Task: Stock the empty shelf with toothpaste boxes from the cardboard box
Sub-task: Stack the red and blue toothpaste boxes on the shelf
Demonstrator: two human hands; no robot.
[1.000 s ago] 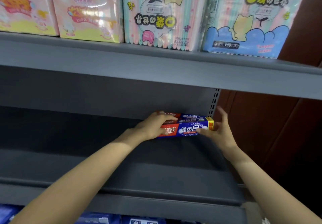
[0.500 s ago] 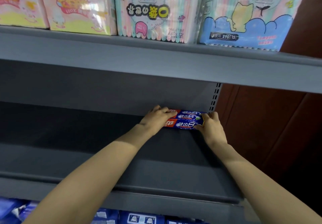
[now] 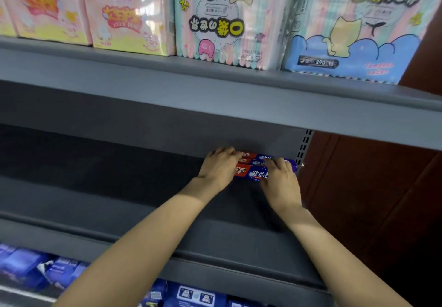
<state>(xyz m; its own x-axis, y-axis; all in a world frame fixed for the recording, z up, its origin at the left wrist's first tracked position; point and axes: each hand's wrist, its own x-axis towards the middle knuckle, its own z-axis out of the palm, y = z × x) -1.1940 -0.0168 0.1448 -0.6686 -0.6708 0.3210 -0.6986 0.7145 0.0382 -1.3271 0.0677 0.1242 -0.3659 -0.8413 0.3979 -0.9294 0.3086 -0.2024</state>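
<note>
A small stack of red-and-blue toothpaste boxes (image 3: 252, 172) lies lengthwise at the back right of the dark grey middle shelf (image 3: 119, 187), close to the slotted upright. My left hand (image 3: 220, 169) grips the stack's left end, with its fingers curled over the top. The stack's right part is held by my right hand (image 3: 281, 182), fingers bent over the upper box; the right end is hidden under it. The cardboard box is out of view.
The shelf above (image 3: 215, 96) carries pink tissue packs (image 3: 129, 17) and pastel striped packs (image 3: 229, 20). Blue packages (image 3: 196, 294) fill the shelf below. A dark red-brown wall (image 3: 370, 187) stands right of the slotted upright (image 3: 303, 147).
The stack has gone further back toward the shelf's rear wall. My right hand left the yellow end of the boxes and now lies over their top right part. My left hand stayed on the left end.
</note>
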